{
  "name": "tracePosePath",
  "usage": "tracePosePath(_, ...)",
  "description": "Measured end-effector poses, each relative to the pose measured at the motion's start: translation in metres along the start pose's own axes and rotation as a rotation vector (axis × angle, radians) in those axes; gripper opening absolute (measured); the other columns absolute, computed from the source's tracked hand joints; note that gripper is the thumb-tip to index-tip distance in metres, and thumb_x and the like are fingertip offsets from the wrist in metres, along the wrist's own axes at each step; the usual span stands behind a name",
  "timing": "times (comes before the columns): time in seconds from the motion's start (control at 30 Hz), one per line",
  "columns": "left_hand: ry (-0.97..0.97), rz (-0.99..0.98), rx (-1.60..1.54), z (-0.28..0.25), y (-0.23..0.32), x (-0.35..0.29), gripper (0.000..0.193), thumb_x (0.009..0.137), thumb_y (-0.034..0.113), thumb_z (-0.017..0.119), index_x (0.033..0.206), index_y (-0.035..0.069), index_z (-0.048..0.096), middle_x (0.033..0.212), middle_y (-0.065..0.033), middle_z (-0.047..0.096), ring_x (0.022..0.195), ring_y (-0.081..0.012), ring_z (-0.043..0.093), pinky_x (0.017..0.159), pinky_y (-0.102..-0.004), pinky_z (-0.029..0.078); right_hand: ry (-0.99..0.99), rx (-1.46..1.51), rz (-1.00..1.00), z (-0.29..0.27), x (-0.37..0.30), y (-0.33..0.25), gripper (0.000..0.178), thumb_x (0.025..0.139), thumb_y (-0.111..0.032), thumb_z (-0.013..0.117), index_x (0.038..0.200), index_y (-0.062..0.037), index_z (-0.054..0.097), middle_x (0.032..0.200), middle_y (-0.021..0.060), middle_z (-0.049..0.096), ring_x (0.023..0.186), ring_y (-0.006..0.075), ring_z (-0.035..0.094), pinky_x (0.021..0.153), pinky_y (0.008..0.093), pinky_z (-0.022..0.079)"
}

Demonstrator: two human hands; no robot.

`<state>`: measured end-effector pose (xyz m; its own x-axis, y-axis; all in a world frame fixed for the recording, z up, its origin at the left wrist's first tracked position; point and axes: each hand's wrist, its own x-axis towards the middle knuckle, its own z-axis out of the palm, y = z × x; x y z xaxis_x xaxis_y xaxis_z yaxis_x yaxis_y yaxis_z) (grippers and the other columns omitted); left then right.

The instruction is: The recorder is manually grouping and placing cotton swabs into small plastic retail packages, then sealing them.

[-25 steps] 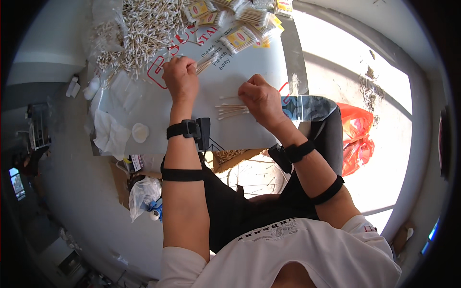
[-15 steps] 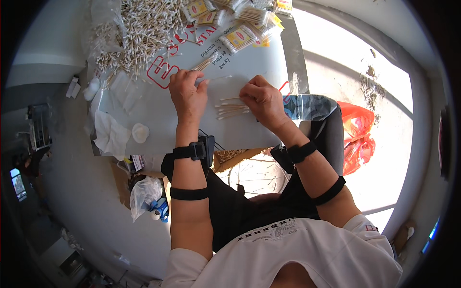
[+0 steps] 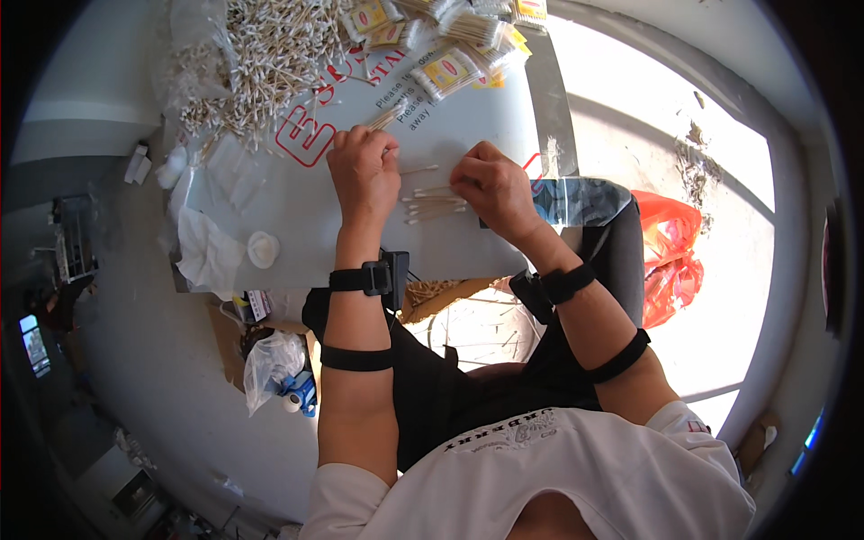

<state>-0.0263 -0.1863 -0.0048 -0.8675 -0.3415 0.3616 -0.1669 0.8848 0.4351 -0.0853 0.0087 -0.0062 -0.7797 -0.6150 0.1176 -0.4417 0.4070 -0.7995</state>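
Note:
My left hand (image 3: pixel 366 175) is closed above the grey tabletop, and one cotton swab (image 3: pixel 419 169) sticks out to the right from its fingertips. To its right, my right hand (image 3: pixel 493 187) is closed with its fingers curled over the right ends of several cotton swabs (image 3: pixel 436 209). Their white tips fan out toward the left; the ends under my fingers are hidden. A small bundle of swabs (image 3: pixel 387 119) lies just beyond my left hand.
A large heap of loose swabs (image 3: pixel 270 72) covers the far left of the table (image 3: pixel 315 243). Packed swab packets (image 3: pixel 447 72) are piled at the far side. Crumpled white tissue (image 3: pixel 207 252) lies near the left edge. A red plastic bag (image 3: pixel 666 261) stands to the right.
My left hand has come nearer and slightly right, its fingers now closed together, and the single swab has moved nearer with it. My right hand has hardly moved.

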Motion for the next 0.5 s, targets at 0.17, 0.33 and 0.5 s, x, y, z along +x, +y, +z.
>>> tracePosePath(0.17,0.15,-0.093,0.14,-0.008,-0.013,0.008,0.016,0.067,0.004,0.072,0.079,0.009,0.062,0.082,-0.0059,0.058,0.085,-0.0293,0.053,0.074,-0.0433,0.043,0.007,0.049,0.002,0.001,-0.002,0.0,0.009,0.072,-0.004,0.07,0.079,-0.0066,0.066,0.086,0.0048,0.059,0.073,0.0203,0.063,0.066,0.0301,0.05)
tracePosePath(0.33,-0.132,-0.003,0.049,-0.004,-0.005,0.008,0.012,0.069,0.006,0.072,0.076,0.01,0.062,0.079,-0.0046,0.057,0.089,-0.0283,0.053,0.077,-0.0432,0.042,-0.001,0.075,0.021,0.0,-0.002,0.0,0.009,0.073,-0.002,0.069,0.08,-0.005,0.065,0.086,0.0047,0.059,0.072,0.0179,0.062,0.065,0.0279,0.049)
tracePosePath(0.5,-0.161,0.132,-0.004,-0.011,0.011,-0.002,0.015,0.068,0.002,0.071,0.08,0.009,0.066,0.077,-0.0044,0.058,0.083,-0.0263,0.054,0.074,-0.0383,0.044,0.055,0.294,0.118,-0.003,-0.004,0.007,0.012,0.076,-0.002,0.068,0.088,-0.0021,0.065,0.089,0.0051,0.057,0.067,0.0132,0.056,0.064,0.0254,0.047)
